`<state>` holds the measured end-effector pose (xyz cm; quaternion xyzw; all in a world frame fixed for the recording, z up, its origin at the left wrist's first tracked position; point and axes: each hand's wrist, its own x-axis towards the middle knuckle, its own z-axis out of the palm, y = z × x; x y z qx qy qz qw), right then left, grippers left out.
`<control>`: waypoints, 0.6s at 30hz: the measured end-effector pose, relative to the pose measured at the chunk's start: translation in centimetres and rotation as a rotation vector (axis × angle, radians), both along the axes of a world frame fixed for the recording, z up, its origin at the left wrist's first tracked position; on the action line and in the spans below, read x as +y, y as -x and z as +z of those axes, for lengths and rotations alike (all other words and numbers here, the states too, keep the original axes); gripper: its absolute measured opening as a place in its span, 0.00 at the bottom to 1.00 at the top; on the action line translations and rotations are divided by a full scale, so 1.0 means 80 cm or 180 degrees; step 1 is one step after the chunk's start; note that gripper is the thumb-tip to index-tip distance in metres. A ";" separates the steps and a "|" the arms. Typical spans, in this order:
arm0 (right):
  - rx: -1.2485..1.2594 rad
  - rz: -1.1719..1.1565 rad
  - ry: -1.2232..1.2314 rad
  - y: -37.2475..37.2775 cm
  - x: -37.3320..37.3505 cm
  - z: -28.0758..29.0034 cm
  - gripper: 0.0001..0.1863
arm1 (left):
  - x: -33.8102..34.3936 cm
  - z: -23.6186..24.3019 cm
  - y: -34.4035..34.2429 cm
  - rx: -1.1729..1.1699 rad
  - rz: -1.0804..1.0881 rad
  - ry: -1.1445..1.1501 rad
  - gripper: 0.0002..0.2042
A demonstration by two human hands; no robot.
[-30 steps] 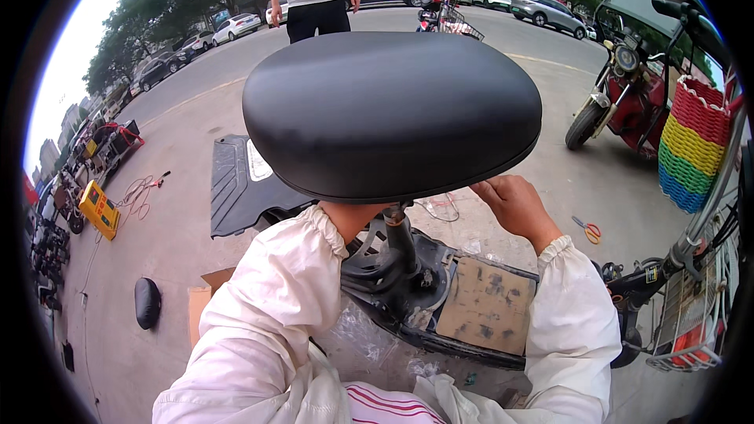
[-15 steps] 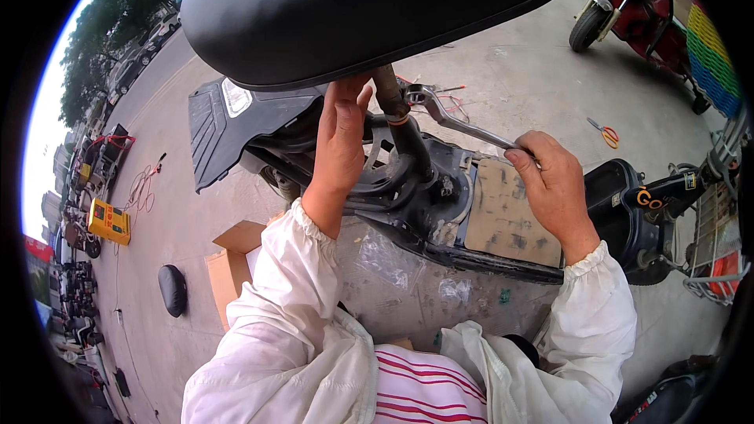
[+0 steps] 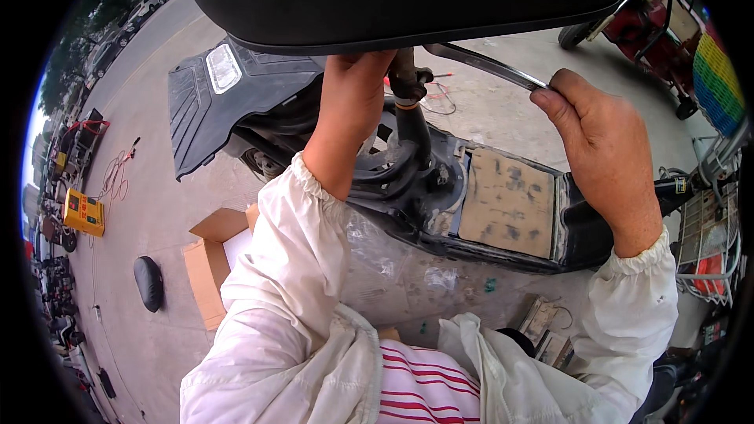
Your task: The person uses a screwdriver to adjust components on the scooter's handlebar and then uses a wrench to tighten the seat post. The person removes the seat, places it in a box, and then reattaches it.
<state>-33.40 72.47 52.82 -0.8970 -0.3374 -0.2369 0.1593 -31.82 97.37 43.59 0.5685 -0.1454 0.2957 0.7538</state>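
A large black padded seat [image 3: 400, 0] tops the post [image 3: 408, 94] of a black scooter frame [image 3: 393, 188]. My left hand [image 3: 353, 94] reaches up against the seat's underside, close beside the post. Its fingertips are hidden, so what they touch cannot be made out. Gripped in my right hand [image 3: 605, 141] is the end of a metal wrench [image 3: 487, 65]. The wrench slants up toward the seat, and its far end is hidden under it. A bolted clamp [image 3: 422, 77] on the post shows just below the seat.
A grey plastic cover [image 3: 204, 102] sits at the frame's rear, and a tan board [image 3: 506, 200] on its footboard. On the ground at left are an open cardboard box [image 3: 206, 283], a small black pad [image 3: 148, 283] and a yellow device [image 3: 83, 212]. A red three-wheeler [image 3: 667, 31] stands far right.
My right hand has lifted the wrench up and to the right, away from the post clamp. My left hand has gone further under the seat. The seat now fills more of the view.
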 end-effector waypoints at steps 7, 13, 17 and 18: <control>0.1761 0.0444 0.0048 -0.019 -0.010 0.021 0.23 | -0.004 0.004 -0.003 -0.0109 0.0055 -0.0470 0.09; 0.1148 0.0924 0.0039 -0.036 -0.010 -0.015 0.42 | 0.008 0.000 -0.005 -0.0481 0.1269 -0.1481 0.04; 0.0879 0.1034 -0.0486 -0.039 0.007 -0.085 0.49 | 0.009 0.012 0.018 -0.0362 0.1598 -0.2265 0.04; 0.0900 0.0981 -0.0920 -0.038 0.018 -0.123 0.46 | 0.002 0.011 0.016 -0.0420 0.1643 -0.2414 0.05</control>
